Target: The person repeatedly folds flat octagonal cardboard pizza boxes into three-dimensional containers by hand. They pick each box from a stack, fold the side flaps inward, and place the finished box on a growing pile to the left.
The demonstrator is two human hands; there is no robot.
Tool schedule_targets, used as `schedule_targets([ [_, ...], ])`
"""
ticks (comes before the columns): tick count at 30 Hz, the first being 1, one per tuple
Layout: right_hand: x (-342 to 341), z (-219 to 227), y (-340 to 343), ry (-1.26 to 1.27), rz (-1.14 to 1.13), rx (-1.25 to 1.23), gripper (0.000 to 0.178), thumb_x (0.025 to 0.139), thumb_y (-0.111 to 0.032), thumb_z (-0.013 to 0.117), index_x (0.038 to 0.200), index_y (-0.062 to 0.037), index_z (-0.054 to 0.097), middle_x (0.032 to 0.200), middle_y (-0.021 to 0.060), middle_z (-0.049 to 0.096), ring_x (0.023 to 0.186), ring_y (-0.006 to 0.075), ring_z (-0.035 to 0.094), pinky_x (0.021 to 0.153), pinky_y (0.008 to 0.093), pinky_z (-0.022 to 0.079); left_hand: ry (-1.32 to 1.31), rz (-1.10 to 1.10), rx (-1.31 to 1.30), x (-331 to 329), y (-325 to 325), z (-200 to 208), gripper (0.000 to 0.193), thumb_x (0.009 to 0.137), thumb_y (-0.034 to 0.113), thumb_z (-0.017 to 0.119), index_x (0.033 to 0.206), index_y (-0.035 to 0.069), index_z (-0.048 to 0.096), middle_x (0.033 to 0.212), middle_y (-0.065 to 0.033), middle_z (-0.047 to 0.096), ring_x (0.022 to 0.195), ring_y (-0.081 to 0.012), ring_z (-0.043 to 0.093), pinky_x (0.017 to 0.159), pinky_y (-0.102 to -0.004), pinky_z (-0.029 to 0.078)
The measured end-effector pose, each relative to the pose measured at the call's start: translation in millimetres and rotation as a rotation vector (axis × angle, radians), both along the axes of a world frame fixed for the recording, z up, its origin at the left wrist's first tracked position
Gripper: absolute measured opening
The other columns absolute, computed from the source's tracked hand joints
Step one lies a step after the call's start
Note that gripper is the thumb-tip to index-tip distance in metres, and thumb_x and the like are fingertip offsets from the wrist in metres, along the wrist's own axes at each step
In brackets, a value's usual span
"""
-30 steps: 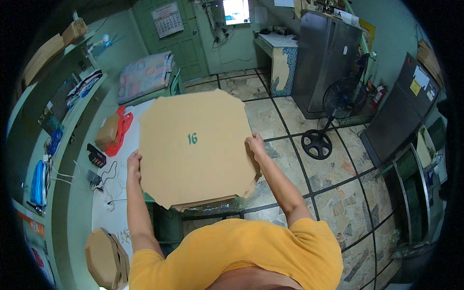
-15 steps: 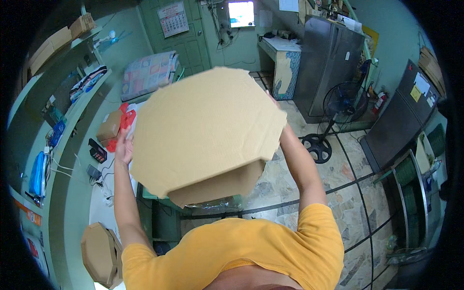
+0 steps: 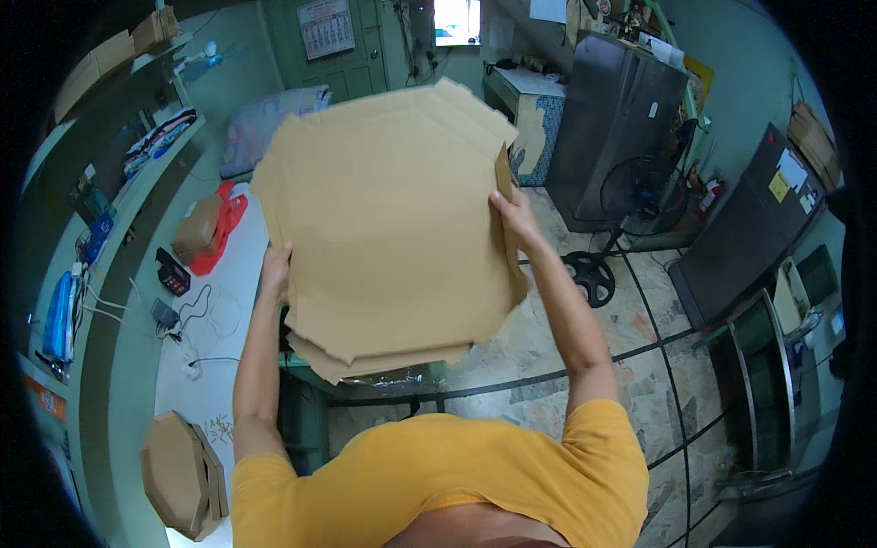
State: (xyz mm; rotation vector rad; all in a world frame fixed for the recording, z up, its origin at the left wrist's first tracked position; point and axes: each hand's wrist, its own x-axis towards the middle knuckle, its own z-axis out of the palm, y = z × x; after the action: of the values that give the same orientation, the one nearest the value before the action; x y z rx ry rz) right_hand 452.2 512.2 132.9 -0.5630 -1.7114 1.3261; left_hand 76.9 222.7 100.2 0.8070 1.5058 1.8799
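The octagonal cardboard piece (image 3: 393,224) is held before the torso (image 3: 443,466), beside the white table (image 3: 215,315). The left hand (image 3: 277,274) and right hand (image 3: 518,219) grip its opposite side edges, thumbs on the upper face.

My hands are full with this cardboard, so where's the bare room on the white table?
The white table is bare between the black cable and the brown bits, and in a strip between the red bag and your left hand. It looks crowded around the small box, dark device and adapter, and at the near end, where octagonal cardboard lies.
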Motion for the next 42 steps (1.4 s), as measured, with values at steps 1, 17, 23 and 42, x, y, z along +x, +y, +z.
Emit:
schedule_targets([
  [1,-11,-4,4,-0.099,-0.287,0.419,0.041,0.094,-0.011,0.049,0.132,0.0030,0.048,0.129,0.0221,0.056,0.120,0.0355,0.053,0.100,0.0375,0.041,0.000,0.083,0.016,12,12,0,0.049,0.091,0.025,0.063,0.130,-0.001,0.048,0.118,-0.0119,0.061,0.104,-0.0223,0.060,0.092,-0.0343,0.048],
  [17,39,137,-69,-0.085,0.116,0.726,0.042,0.075,-0.004,0.072,0.115,0.0039,0.060,0.122,0.0099,0.062,0.103,0.0198,0.062,0.089,0.0299,0.048,1.460,0.687,0.404,44,-15,169,0.057,0.066,0.033,0.087,0.107,0.006,0.057,0.100,-0.0090,0.066,0.092,-0.0262,0.062,0.086,-0.0366,0.047],
  [23,66,116,-27,-0.077,0.033,0.149,0.024,0.086,-0.018,0.070,0.098,0.0028,0.069,0.086,0.0063,0.069,0.077,0.0132,0.063,0.070,0.0292,0.051,1.380,1.090,0.150,9,-16,144,0.115,0.067,0.050,0.081,0.149,0.002,0.016,0.151,-0.0163,0.027,0.136,-0.0331,0.031,0.111,-0.0446,0.026],
  [42,-18,-41,-5,-0.857,-0.404,0.860,0.067,0.087,-0.038,0.059,0.145,-0.0168,0.033,0.144,0.0216,0.038,0.117,0.0452,0.051,0.096,0.0508,0.042,-0.102,0.431,-0.140,85,37,-102,0.057,0.079,0.001,0.071,0.126,-0.006,0.040,0.123,-0.0209,0.055,0.109,-0.0283,0.057,0.094,-0.0370,0.046],
])
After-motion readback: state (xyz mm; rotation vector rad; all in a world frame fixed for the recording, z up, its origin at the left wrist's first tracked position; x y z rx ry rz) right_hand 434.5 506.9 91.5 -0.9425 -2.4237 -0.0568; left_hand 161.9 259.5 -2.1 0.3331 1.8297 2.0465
